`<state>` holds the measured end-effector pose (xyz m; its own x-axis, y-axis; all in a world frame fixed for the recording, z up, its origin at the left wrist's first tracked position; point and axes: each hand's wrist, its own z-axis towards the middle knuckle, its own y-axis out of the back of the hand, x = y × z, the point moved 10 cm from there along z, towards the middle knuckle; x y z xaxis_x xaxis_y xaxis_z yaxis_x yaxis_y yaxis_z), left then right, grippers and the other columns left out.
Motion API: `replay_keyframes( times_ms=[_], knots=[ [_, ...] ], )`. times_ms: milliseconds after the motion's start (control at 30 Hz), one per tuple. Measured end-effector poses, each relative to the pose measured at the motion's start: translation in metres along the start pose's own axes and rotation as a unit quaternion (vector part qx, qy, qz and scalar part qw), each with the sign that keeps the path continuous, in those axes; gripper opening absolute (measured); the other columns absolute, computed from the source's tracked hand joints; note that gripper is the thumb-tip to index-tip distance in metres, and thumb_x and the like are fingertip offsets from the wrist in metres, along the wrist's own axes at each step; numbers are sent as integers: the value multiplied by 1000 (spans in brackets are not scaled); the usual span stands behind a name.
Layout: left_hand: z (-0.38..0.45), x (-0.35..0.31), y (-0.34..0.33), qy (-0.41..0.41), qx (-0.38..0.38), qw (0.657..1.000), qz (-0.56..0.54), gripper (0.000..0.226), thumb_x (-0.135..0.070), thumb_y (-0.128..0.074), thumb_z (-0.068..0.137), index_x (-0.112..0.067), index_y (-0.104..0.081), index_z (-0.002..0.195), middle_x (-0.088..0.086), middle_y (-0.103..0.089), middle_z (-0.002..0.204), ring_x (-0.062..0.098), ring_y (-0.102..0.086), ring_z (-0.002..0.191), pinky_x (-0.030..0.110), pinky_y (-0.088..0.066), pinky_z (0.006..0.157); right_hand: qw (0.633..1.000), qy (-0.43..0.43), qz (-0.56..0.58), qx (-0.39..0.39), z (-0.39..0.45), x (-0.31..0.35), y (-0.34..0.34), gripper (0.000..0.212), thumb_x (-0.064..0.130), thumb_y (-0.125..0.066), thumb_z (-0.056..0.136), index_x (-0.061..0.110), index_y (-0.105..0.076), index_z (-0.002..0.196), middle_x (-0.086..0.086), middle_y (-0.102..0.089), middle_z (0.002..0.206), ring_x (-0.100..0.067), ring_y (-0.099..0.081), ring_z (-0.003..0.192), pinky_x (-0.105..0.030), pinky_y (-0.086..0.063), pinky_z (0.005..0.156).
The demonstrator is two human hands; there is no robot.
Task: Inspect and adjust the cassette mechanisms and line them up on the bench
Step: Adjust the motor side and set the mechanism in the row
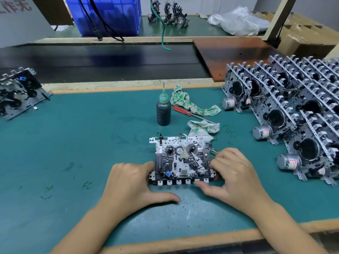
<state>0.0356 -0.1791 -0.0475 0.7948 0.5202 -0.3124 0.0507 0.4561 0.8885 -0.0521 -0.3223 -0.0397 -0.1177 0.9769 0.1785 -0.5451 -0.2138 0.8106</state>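
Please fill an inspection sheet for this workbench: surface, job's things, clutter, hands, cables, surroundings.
Surface: green mat, marked with scribbles and scuffs.
Job's things: one cassette mechanism flat at centre; lined-up mechanisms standing at right; another mechanism at left edge.
Clutter: oil bottle, red screwdriver, two patterned rags.
Hands: left hand holds the central mechanism's left edge; right hand grips its right side.
Cables: black cable and green cable at back.
Surroundings: blue crate, plastic bags, brown board.

Red lettering (pixel 15 6) being cropped at upper left, rows of mechanisms (pixel 293 114) running off right edge, left hand (pixel 132 182) hiding mechanism's (pixel 181 160) left end
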Motion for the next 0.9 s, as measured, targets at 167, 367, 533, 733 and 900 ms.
replay_keyframes(
  times_ms=[167,367,533,733,900],
  knots=[
    [-9,-17,-6,-81,24,996,15,65,-80,-52,61,-15,-48,52,-2,-37,35,22,-40,30,20,-32,34,999,-12,-33,4,1,-3,2,63,70,-56,71,8,-54,56,0,-54,59,-21,-51,60,-30,-39,75],
    [-10,-15,-1,-50,-10,998,30,65,-79,-48,62,-16,-49,48,-1,-37,32,21,-42,29,16,-27,36,1000,-7,-8,17,-1,-2,2,58,65,-58,74,9,-53,58,1,-53,61,-19,-49,63,-28,-38,73],
    [-10,-7,5,-34,-3,999,-11,65,-83,-44,62,-19,-39,51,-2,-40,33,21,-44,31,20,-36,33,1000,7,-3,25,1,8,3,54,60,-57,76,9,-57,58,1,-56,60,-17,-52,60,-26,-39,71],
    [-7,13,28,40,-62,967,-244,66,-79,-37,81,-17,-47,60,-1,-38,42,15,-32,39,18,-31,42,912,-221,339,61,2,-9,-2,46,65,-57,72,23,-56,54,-7,-52,53,-14,-48,54,-27,-38,56],
    [-7,26,19,120,-69,929,-342,71,-67,-35,88,-12,-48,44,4,-45,33,14,-42,33,23,-35,46,788,-378,477,90,2,-16,-25,55,64,-61,66,15,-59,41,-3,-50,39,-14,-49,43,-17,-41,52]
  ],
)
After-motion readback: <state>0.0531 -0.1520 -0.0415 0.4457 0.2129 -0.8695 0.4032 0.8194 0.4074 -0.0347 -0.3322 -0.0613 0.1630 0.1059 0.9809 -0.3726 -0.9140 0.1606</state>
